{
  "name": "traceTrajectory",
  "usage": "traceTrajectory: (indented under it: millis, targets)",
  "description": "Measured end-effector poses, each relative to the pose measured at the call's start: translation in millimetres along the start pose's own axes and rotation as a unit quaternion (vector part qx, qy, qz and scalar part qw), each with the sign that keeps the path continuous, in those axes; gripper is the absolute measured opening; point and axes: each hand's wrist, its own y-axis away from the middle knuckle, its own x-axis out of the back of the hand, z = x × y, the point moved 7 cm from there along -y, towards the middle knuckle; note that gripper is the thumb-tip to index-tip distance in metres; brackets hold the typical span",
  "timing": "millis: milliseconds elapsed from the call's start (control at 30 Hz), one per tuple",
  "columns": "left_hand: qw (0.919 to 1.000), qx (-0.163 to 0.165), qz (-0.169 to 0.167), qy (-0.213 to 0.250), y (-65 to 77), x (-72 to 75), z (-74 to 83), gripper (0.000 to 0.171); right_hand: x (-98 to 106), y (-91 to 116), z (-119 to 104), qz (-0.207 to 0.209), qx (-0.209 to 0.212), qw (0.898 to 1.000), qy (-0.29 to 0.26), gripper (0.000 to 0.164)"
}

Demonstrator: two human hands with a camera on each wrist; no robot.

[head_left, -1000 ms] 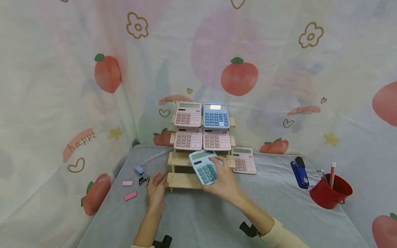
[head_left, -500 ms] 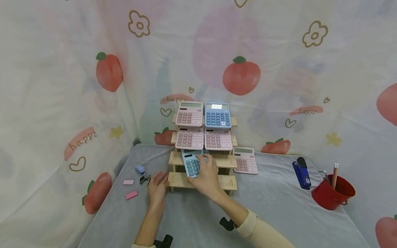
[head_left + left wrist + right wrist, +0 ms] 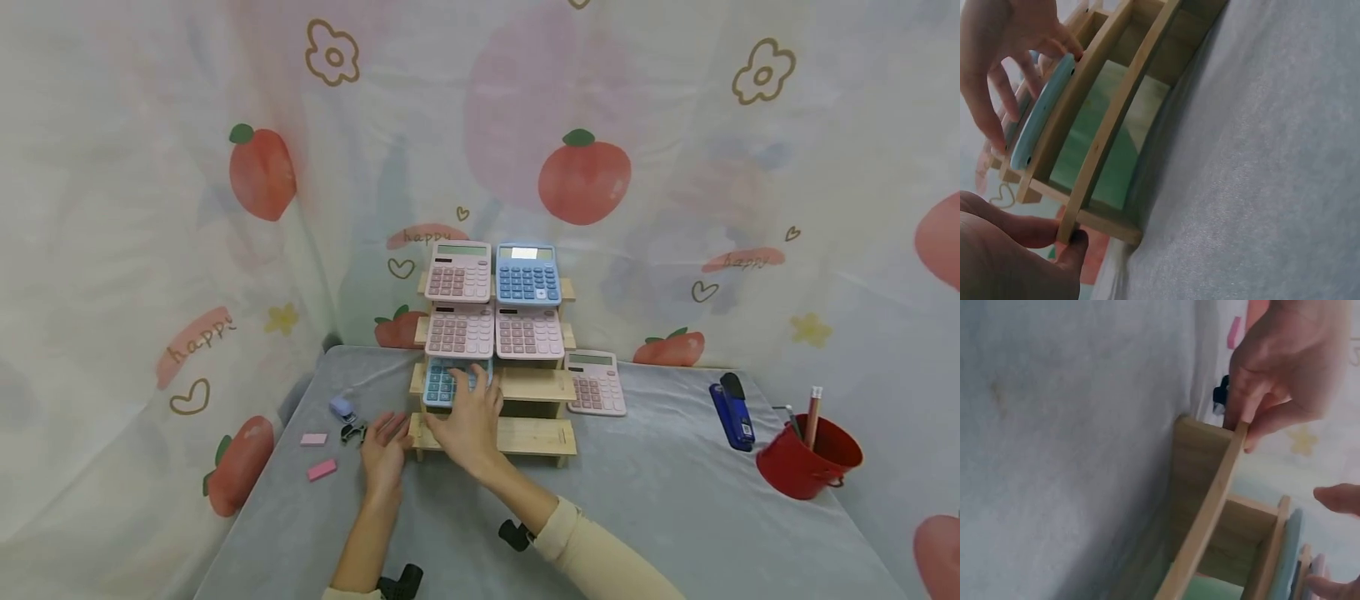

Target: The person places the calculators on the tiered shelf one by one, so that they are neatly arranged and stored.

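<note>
A light blue calculator [image 3: 438, 386] lies on the left of the third tier down of a stepped wooden rack [image 3: 536, 385]. My right hand [image 3: 471, 423] is over it, fingers extended across its keys. In the right wrist view the thumb [image 3: 1338, 499] stands apart from the calculator's edge. My left hand [image 3: 384, 457] pinches the left end of the lowest shelf between thumb and finger, plain in the left wrist view on the shelf board [image 3: 1094, 150]. Higher up stand two pink calculators [image 3: 529, 332] side by side, then a pink one [image 3: 458, 272] and a blue one [image 3: 528, 273].
Right of the rack leans another pink calculator [image 3: 596, 383]. A blue stapler [image 3: 731, 414] and a red bucket [image 3: 802, 467] holding pencils are at the right. On the left lie two pink erasers [image 3: 322, 470], a small light blue item [image 3: 342, 408] and a black clip [image 3: 352, 433].
My right hand has carried the light blue calculator leftward and set it on the third tier, straightening it; its fingers have loosened. My left hand has stayed at the lowest shelf's end.
</note>
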Motion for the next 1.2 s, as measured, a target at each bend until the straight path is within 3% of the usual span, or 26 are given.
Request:
traceTrajectory:
  millis: [333,567,967,1067,1200]
  targets:
    - [1.0,0.001,0.006,-0.002,-0.9,3.4,2.6,0.067,41.9,6.9,21.3,-0.04,-0.018,0.998,-0.039,0.079]
    - [0.9999,0.001,-0.011,0.004,-0.3,0.3,0.7,0.069,86.7,7.9,52.4,-0.021,-0.024,0.999,-0.016,0.072]
    - [0.9999,0.005,-0.01,-0.003,-0.7,-1.5,-3.2,0.068,138.2,0.1,135.1,0.069,-0.013,0.998,-0.003,0.039]
    - [0.9999,0.006,-0.01,-0.005,-1.2,-1.1,-4.1,0.068,143.8,-4.8,160.4,0.08,-0.041,0.996,-0.002,0.034]
    - [0.9999,0.006,-0.008,-0.005,-2.1,-0.9,-4.9,0.068,143.4,-11.0,192.7,0.06,-0.091,0.994,0.015,0.037]
